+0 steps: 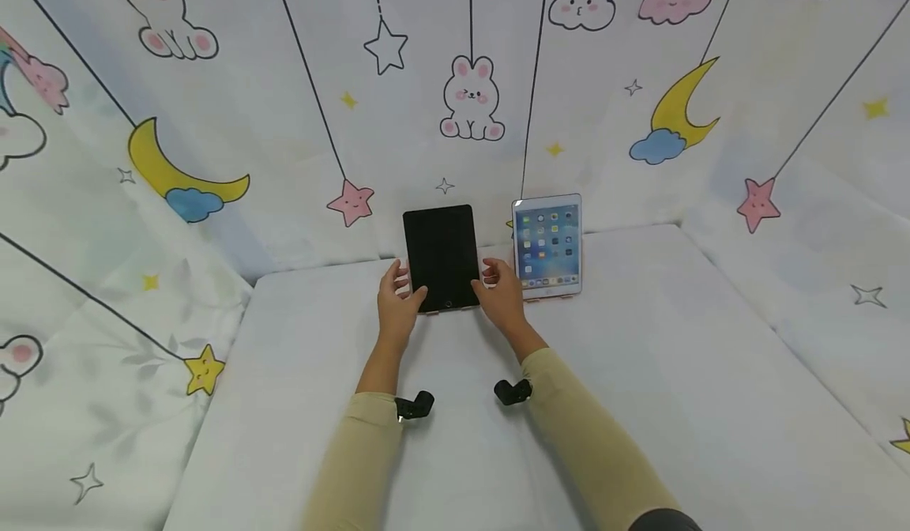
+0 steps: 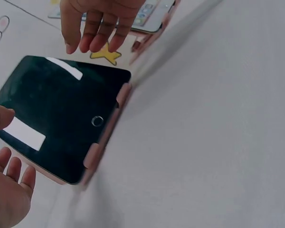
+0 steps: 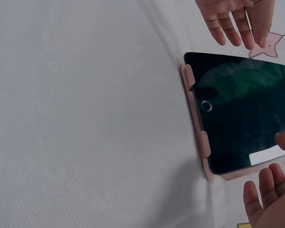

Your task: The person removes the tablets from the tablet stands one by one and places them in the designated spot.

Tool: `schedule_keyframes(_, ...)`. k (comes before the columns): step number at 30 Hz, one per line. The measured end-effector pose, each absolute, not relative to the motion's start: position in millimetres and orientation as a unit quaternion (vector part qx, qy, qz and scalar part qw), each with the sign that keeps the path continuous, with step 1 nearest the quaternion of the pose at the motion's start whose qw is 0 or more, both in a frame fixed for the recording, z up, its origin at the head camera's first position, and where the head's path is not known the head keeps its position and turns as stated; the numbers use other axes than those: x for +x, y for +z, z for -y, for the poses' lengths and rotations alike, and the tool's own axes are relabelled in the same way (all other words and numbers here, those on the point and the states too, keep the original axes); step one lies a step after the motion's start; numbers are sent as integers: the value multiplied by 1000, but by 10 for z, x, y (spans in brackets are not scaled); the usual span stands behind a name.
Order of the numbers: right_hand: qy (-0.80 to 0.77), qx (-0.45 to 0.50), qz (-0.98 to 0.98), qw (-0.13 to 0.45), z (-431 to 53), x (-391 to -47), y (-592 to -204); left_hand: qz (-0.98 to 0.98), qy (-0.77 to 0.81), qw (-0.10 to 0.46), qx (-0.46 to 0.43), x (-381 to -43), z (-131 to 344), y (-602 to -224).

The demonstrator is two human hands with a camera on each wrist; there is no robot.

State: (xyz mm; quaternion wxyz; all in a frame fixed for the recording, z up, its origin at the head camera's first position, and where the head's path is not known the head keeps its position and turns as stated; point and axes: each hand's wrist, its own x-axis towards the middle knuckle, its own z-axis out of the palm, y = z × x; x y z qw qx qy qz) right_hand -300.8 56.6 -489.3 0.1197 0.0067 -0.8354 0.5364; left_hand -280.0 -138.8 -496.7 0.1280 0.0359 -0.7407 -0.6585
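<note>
A tablet (image 1: 442,254) with a dark screen and black border leans upright on a pink stand (image 3: 204,144), whose two lower lips hook over its bottom edge. My left hand (image 1: 398,302) is at the tablet's left side, its thumb overlapping the screen edge and its fingers spread beside it. On the other side, my right hand (image 1: 503,298) has its fingers loosely bent and apart, thumb close to the lower right corner. Both wrist views show gaps between the fingers and the tablet's sides. To the right stands a white-bordered tablet (image 1: 547,242) with a lit screen of app icons.
The lit tablet also rests on a pink stand (image 2: 145,43), right next to my right hand. Both tablets stand at the back edge of a white-covered table (image 1: 640,341). Behind them hangs a cloth backdrop (image 1: 398,136) printed with rabbits, stars and moons.
</note>
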Motion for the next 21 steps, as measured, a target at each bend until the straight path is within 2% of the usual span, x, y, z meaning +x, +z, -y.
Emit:
schedule_keyframes(10, 558, -27, 825, 89, -510, -3110, -5104, 729, -669, 123, 81, -2907, 1359, -5207)
schedule_keyframes(14, 574, -35, 812, 99, -490, -3128, -5160, 721, -675, 131, 87, -2919, 1337, -5245)
schedule_keyframes(21, 576, -63, 803, 139, -421, -3187, -5203, 737, -627, 215, 134, -2958, 1267, -5220)
